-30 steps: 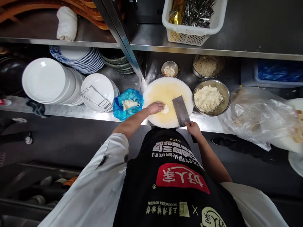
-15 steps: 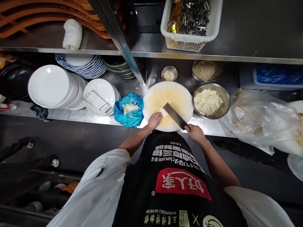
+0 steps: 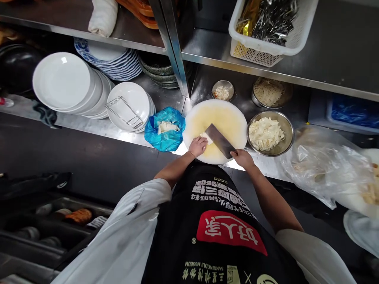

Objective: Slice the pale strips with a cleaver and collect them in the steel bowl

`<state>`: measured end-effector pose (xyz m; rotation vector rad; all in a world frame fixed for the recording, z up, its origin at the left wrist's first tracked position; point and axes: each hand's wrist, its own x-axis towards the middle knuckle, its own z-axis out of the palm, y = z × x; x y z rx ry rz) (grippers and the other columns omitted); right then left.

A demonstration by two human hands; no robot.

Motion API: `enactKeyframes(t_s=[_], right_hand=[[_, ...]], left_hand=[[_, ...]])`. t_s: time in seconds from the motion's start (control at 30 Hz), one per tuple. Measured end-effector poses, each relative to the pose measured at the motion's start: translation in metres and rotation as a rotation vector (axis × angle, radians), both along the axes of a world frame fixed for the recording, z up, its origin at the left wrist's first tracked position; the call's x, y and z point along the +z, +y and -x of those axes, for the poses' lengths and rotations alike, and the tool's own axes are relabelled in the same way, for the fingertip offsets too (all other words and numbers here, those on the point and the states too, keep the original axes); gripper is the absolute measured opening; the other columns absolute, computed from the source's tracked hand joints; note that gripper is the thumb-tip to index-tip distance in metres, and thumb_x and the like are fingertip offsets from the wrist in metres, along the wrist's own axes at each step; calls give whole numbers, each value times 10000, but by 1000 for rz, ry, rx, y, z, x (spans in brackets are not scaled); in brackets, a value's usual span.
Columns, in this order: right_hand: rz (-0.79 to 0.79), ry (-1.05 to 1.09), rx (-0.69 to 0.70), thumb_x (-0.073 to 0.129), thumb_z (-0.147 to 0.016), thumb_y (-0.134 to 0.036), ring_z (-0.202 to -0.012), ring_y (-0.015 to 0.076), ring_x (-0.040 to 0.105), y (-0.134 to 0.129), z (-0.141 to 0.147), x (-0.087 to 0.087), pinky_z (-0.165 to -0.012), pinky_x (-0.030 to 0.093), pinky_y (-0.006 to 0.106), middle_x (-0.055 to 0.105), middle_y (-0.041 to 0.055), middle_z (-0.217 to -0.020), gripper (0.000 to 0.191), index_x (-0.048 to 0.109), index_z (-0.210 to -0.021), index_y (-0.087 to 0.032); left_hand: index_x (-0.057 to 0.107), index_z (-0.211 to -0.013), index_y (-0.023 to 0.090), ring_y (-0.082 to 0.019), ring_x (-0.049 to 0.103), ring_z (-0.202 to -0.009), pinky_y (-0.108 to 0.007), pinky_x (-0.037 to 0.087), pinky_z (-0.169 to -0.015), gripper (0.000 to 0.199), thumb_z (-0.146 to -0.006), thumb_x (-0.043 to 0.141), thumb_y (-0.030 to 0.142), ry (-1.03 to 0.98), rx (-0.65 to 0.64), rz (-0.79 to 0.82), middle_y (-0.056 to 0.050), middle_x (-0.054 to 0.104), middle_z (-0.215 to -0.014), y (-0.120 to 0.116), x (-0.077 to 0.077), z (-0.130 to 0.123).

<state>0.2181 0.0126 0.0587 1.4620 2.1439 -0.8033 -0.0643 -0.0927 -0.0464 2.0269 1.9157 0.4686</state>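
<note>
My right hand (image 3: 243,158) is closed around the handle of a cleaver (image 3: 221,144), whose broad blade slants over the round white cutting board (image 3: 233,118). Beneath my left hand (image 3: 198,146), a pale whitish piece of food (image 3: 208,138) lies on the board, its right side close against the blade. The left fingers are bent over this piece and press on it. Whether the edge is in the food I cannot tell. Left of the board, a blue plastic bag (image 3: 151,136) holds more whitish pieces (image 3: 168,127). On the right, a steel bowl (image 3: 288,134) contains pale thin slices (image 3: 265,133).
Behind the board stand a small bowl (image 3: 222,90) of chopped bits and a bowl of pale shreds (image 3: 268,92). Stacked white plates (image 3: 62,81) and a wire rack (image 3: 124,112) are leftward. A clear plastic bag (image 3: 319,161) lies rightward. Above runs a steel shelf (image 3: 207,59) with a white basket (image 3: 260,49).
The whole view has tilted and shifted. My left fingers sit further over the pale piece, and the cleaver blade is closer against it. My right hand keeps its grip.
</note>
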Motion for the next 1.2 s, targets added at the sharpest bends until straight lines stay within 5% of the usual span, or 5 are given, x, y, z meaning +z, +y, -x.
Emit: enactKeyframes(t_s=[0.23,0.67,0.9,1.03,1.2], right_hand=[[-54,-33,56,473,-1006,-473,-1015,243,663,19,0,4,-808,423,281,732,145,-1098,423,739,-1094,-155],[-137,-175,6,392,-1021,-495,-1007,294,668,2,9,12,-838,446,339,723,191,-1062,508,723,-1126,-124],[-207,-115,6,385,-1027,-507,-941,268,666,-14,4,33,-746,404,299,730,160,-982,489,720,-1041,-152],[-161,-82,31,397,-1023,-523,-898,251,663,-26,2,41,-705,384,284,732,149,-934,486,722,-983,-164],[-60,-89,33,430,-1017,-501,-929,234,667,-32,5,30,-723,398,271,743,129,-995,437,731,-1010,-185]], left_hand=[[703,-1237,252,-274,533,-1202,-462,423,-1018,363,-923,529,204,-6,17,46,-62,618,-1376,0,5,-2],[712,-1229,257,-277,540,-1188,-467,422,-1017,373,-908,527,212,-32,36,31,-60,624,-1364,-1,2,-1],[706,-1237,258,-284,530,-1198,-472,424,-1019,378,-905,531,216,-45,20,17,-65,616,-1372,-1,2,1],[706,-1233,248,-287,528,-1204,-472,424,-1024,389,-894,526,189,-76,19,19,-69,611,-1377,-1,3,2],[713,-1219,228,-290,536,-1196,-481,412,-1041,386,-891,516,175,-93,8,55,-82,613,-1367,-1,7,2]])
